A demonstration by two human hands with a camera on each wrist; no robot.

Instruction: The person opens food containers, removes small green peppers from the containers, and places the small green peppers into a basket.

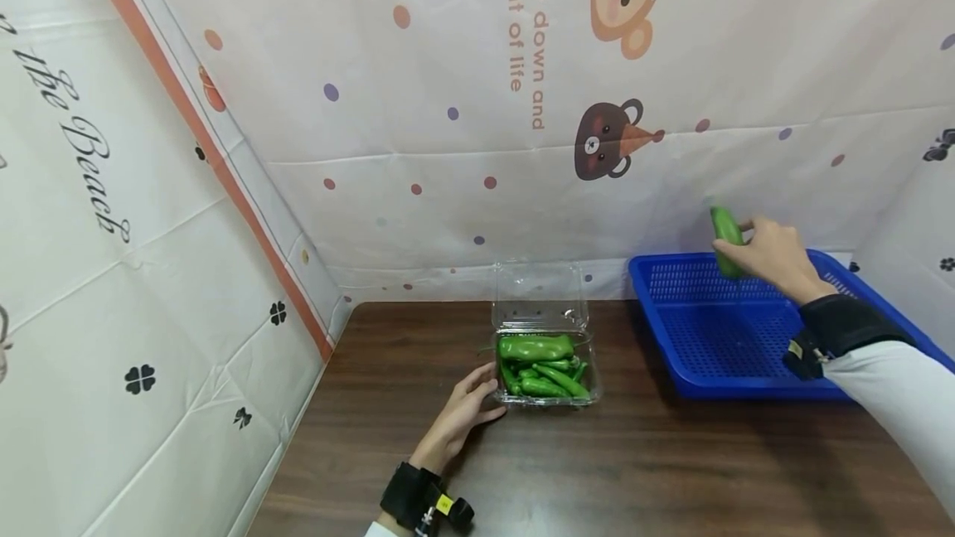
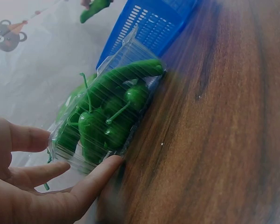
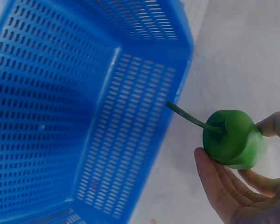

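A clear plastic clamshell box (image 1: 548, 371) (image 2: 107, 116) with its lid up stands on the brown table, full of several green peppers (image 1: 540, 365) (image 2: 109, 109). My left hand (image 1: 464, 406) (image 2: 46, 182) rests against the box's left side with straight fingers. My right hand (image 1: 768, 255) (image 3: 245, 182) holds one green pepper (image 1: 727, 240) (image 3: 232, 138) in the air above the far part of the blue perforated basket (image 1: 739, 338) (image 3: 84, 93). The pepper's stem points toward the basket in the right wrist view. No pepper shows inside the basket.
Printed white cloth (image 1: 462, 106) hangs behind and to the left, close to the table edges. The brown wooden tabletop (image 1: 597, 471) extends in front of the box and the basket.
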